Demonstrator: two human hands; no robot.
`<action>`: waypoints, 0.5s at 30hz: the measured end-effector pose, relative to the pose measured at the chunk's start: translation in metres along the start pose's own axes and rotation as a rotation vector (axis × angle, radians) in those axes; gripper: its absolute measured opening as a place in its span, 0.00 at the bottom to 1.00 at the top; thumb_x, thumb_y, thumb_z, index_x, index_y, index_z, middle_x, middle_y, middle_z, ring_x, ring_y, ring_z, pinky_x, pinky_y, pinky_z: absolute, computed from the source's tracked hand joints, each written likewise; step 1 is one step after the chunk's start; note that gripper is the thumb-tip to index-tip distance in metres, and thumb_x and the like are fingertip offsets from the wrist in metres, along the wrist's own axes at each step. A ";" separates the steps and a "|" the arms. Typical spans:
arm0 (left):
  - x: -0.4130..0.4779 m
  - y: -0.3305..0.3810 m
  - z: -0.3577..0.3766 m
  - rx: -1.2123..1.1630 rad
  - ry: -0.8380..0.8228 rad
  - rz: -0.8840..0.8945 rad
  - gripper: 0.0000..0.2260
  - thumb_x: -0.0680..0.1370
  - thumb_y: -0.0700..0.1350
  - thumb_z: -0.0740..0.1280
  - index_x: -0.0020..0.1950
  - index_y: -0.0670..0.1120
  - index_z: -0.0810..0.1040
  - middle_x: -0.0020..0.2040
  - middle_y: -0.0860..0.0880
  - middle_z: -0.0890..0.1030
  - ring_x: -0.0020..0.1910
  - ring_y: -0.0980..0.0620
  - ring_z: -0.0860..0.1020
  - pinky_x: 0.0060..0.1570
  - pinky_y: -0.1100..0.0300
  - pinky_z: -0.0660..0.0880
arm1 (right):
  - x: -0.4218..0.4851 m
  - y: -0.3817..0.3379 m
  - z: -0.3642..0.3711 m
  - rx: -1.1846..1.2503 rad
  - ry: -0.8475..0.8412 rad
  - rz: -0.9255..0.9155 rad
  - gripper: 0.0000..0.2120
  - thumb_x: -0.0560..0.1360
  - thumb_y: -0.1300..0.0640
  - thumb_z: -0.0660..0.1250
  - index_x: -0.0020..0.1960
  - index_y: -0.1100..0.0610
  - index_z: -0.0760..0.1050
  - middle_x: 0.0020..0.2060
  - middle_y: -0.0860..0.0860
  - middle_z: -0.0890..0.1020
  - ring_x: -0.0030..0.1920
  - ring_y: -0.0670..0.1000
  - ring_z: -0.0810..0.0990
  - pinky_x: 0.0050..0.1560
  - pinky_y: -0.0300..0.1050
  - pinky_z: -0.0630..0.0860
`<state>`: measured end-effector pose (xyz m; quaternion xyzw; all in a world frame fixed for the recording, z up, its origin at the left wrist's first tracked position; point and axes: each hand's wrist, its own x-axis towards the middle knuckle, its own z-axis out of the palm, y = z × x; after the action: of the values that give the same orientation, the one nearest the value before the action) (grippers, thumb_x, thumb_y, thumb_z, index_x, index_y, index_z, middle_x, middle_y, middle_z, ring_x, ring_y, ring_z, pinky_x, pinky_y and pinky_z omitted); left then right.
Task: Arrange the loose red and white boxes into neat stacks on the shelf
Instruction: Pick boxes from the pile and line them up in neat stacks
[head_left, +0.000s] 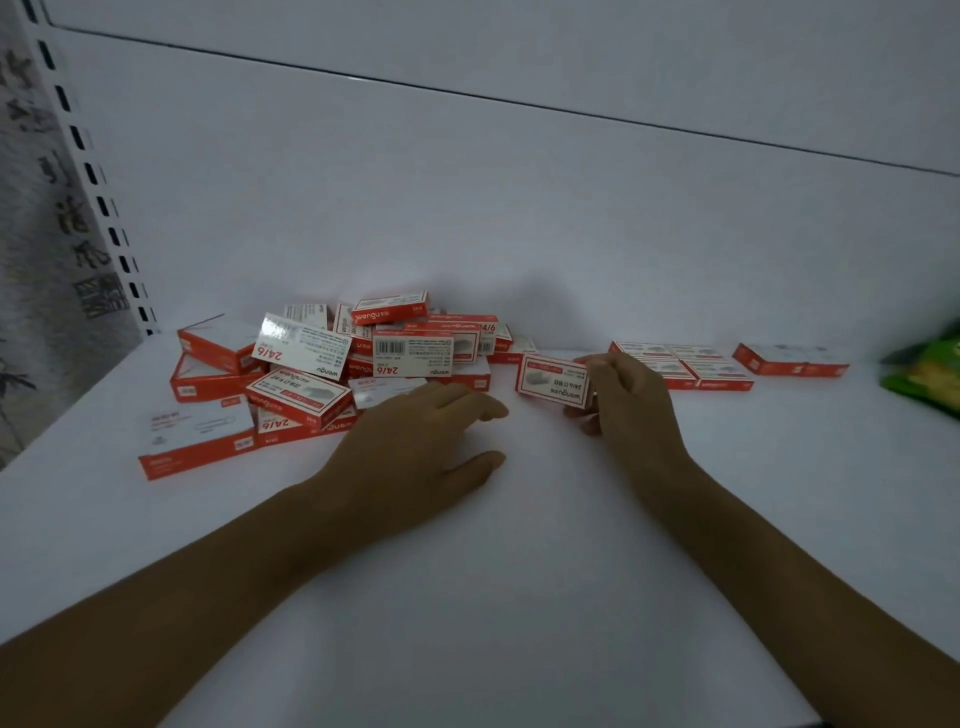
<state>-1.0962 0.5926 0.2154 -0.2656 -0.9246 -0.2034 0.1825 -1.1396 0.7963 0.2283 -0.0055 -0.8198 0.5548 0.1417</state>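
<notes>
A jumbled pile of red and white staple boxes (358, 364) is lying at the left of the white shelf (519, 545). The left hand (415, 441) is resting open beside it, holding nothing. The right hand (631, 410) is gripping one staple box (553, 381), near a neat block of boxes (685, 364). A green packet (930, 369) is sitting far right.

Loose pile (353, 364): lower boxes mostly buried under upper ones, count unreadable. Small print on labels too fine to read. Right of pile: green packet (930, 371) cut by picture edge, blurred, contents unclear. Left of pile: patterned surface (36, 234) blurred. Both forearms cut by bottom edge.
</notes>
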 end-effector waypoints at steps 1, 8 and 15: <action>0.000 0.001 0.001 -0.003 0.013 0.000 0.19 0.76 0.57 0.63 0.66 0.54 0.71 0.63 0.56 0.74 0.59 0.57 0.73 0.54 0.61 0.72 | -0.001 0.000 0.000 0.002 0.005 0.003 0.11 0.79 0.55 0.56 0.50 0.56 0.77 0.42 0.52 0.83 0.34 0.48 0.82 0.31 0.40 0.75; 0.002 0.010 -0.001 -0.032 0.116 -0.050 0.29 0.74 0.59 0.65 0.72 0.57 0.59 0.68 0.56 0.68 0.63 0.57 0.69 0.53 0.64 0.68 | -0.006 -0.013 -0.007 0.063 -0.007 -0.095 0.11 0.80 0.58 0.55 0.48 0.53 0.77 0.37 0.51 0.82 0.27 0.45 0.78 0.27 0.38 0.74; 0.004 0.001 -0.004 0.009 0.240 0.037 0.23 0.75 0.56 0.64 0.68 0.51 0.69 0.64 0.50 0.74 0.59 0.51 0.75 0.51 0.58 0.75 | -0.015 -0.038 0.010 0.299 -0.345 0.183 0.10 0.79 0.57 0.58 0.52 0.60 0.76 0.36 0.56 0.82 0.29 0.49 0.77 0.29 0.41 0.74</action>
<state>-1.0982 0.5929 0.2209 -0.2554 -0.8920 -0.2259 0.2966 -1.1218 0.7697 0.2556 0.0360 -0.7368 0.6732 -0.0521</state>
